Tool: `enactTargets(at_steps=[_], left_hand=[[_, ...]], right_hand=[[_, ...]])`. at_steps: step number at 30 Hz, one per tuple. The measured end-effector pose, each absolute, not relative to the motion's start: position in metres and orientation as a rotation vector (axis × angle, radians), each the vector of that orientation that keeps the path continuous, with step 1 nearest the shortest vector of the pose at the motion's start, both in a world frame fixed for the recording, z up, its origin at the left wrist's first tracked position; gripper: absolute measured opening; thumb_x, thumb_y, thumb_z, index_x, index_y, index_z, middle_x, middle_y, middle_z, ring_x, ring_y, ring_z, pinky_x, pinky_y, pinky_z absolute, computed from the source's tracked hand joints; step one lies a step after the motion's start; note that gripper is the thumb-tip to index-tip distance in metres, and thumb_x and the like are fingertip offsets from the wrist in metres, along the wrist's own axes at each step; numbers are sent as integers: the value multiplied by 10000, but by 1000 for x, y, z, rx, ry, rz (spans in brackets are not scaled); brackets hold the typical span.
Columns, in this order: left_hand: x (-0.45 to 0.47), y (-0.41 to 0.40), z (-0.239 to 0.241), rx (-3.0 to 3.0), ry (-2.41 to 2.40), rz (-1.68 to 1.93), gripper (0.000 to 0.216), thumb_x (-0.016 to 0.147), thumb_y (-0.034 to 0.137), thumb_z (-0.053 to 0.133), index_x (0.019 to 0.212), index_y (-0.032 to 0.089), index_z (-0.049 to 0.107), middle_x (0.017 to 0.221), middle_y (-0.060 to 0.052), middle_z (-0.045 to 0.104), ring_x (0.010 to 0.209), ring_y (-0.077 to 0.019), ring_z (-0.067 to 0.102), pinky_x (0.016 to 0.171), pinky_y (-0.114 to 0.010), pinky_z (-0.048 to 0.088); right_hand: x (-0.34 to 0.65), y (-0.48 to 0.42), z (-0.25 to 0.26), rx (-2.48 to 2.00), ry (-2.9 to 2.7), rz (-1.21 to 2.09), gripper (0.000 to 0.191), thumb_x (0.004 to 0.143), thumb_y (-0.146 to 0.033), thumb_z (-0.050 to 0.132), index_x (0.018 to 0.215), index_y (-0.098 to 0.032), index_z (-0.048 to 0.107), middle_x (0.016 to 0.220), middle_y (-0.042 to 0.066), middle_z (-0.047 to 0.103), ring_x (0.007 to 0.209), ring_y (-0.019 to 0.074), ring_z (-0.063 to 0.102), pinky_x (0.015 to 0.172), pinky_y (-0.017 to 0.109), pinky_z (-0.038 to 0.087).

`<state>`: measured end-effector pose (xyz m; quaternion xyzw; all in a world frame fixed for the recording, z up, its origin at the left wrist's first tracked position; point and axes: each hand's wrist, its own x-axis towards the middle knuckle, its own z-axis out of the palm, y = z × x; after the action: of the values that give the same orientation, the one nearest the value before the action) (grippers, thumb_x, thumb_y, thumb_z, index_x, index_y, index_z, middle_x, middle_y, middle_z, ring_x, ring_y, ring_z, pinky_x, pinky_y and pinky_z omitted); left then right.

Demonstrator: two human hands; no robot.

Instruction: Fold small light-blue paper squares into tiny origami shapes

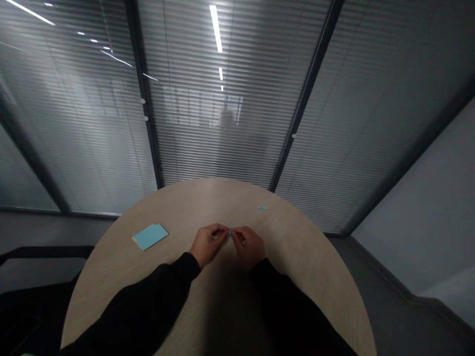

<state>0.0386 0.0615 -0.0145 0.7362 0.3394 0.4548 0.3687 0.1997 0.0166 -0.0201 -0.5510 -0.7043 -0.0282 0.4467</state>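
Fingertips of both hands meet over the middle of the table, closed in a tight pinch on a small blue piece (230,231) held between them; its shape is too small to make out. The left hand (208,243) grips it from the left and the right hand (249,244) from the right, fingers curled inward, wrists emerging from black sleeves (159,291). Beyond the right hand, apart from it, lies a blue scrap (261,208). Well to the left of the left hand lies a flat stack of blue paper (150,236). Both lie on a round, pale wooden table (304,257), backed by a glass wall with closed blinds (222,123).
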Motion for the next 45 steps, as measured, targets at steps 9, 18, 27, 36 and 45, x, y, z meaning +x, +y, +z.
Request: enactTargets(at_steps=[9, 18, 27, 36, 45], left_hand=[[38, 65, -11, 1883, 803, 1154, 211, 835, 361, 630, 877, 175, 720, 841, -63, 732, 784, -190, 658, 781, -307, 503], [43, 72, -21, 1356, 601, 1091, 467, 723, 326, 766, 1123, 167, 584, 926, -68, 700, 836, -163, 672, 832, -331, 512], [51, 78, -26, 1363, 639, 1057, 418, 685, 288, 789, 1040, 128, 636, 880, -68, 679, 770, -135, 644, 742, -275, 509], [51, 76, -26, 1447, 665, 1075, 318, 700, 276, 770, 949, 140, 628, 821, -49, 682, 746, -131, 638, 736, -268, 493], [52, 74, -20, 1481, 725, 1049, 354, 688, 302, 773, 967, 146, 622, 804, -52, 704, 735, -155, 658, 695, -273, 489]], right_hand=[[205, 18, -15, -1277, -1777, -43, 225, 941, -302, 472, 892, -216, 674, 836, 61, 686, 797, 201, 629, 740, 314, 495], [214, 22, -22, -1301, -1619, 1, 215, 920, -306, 503, 942, -213, 695, 913, 67, 716, 841, 204, 661, 750, 319, 532], [213, 24, -25, -1324, -1604, 56, 195, 886, -295, 546, 953, -202, 704, 911, 58, 727, 796, 188, 672, 724, 297, 539], [211, 24, -25, -1357, -1503, 166, 175, 839, -322, 589, 887, -197, 702, 835, 54, 735, 692, 180, 674, 644, 282, 540], [210, 27, -26, -1328, -1478, 272, 152, 812, -298, 606, 861, -192, 704, 820, 50, 740, 704, 185, 695, 647, 289, 568]])
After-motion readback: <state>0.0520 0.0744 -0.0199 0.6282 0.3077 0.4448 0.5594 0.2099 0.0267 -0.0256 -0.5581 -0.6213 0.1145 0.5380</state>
